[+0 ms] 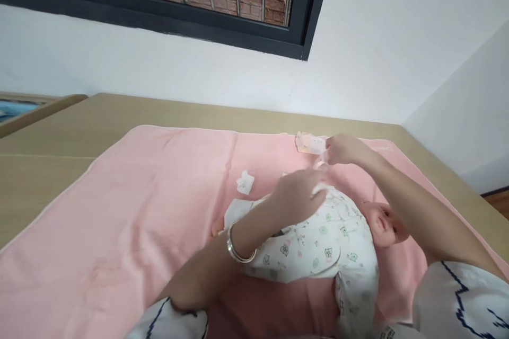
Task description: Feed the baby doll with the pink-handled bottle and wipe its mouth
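A baby doll (384,224) lies on its back across a pink mat, dressed in a white printed outfit (306,249). Over the doll's middle is my left hand (300,196), a silver bangle on its wrist; the fingers are curled and partly blurred, with something white at the fingertips. Farther back, my right hand (340,149) has its fingers pressed together on something small and pale that I cannot make out. A pale packet (310,143) lies beside its fingertips. Behind the doll's legs rests a small crumpled white piece (245,183), perhaps tissue.
The pink mat (99,212) covers most of a wooden tabletop (191,108). A white wall (358,63) with a dark-framed window (238,32) stands behind it. At the far left is a wooden rail (47,111) with something blue beyond.
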A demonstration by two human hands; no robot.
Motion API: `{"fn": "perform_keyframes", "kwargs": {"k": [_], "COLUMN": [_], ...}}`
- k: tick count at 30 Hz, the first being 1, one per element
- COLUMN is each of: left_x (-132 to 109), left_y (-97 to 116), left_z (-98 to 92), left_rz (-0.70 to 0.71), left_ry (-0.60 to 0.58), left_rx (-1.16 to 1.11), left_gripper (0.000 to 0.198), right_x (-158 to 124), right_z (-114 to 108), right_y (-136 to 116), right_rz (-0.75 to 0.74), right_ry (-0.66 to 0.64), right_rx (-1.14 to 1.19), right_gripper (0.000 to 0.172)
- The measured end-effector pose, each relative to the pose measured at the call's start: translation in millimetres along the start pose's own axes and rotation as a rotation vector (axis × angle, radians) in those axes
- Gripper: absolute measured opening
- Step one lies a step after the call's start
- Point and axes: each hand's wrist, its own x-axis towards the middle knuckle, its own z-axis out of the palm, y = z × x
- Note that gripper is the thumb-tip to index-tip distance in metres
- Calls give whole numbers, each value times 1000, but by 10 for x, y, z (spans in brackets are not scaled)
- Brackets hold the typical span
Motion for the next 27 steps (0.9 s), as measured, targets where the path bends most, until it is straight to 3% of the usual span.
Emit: {"fn": "perform_keyframes", "kwargs": {"k": [2, 6, 11, 15, 19, 23, 25, 27], "left_x": [-12, -23, -55, -103, -133, -153, -165, -179], "left_y": [72, 131, 105, 91, 87, 96, 102, 103], "left_z": [236, 575, 789, 857, 887, 901, 904, 905], "left_rz": [162, 266, 399, 407, 379, 379, 398, 410], "left_ry": [-186, -263, -269, -225, -210, -219, -202, -173], "left_rx": [122, 136, 192, 194, 188, 226, 233, 228], "left_gripper": [12, 24, 45, 50, 50, 49, 49, 46], "right_x": [12, -5, -120, -201, -442, -827, -958, -996], "right_z": [129, 371, 474, 425, 244, 138, 229, 457], "right_y": [337, 760, 891, 943, 1093, 1343, 1463, 1563], "right_rz": [143, 273, 291, 289, 325, 444, 557, 666], "right_ry": [-47, -167, -154, -120, 11, 278, 379, 375], "right_rx": [35, 159, 259, 290, 401, 655, 746, 801], "right_gripper": [32, 35, 37, 35, 47, 49, 47, 49]}}
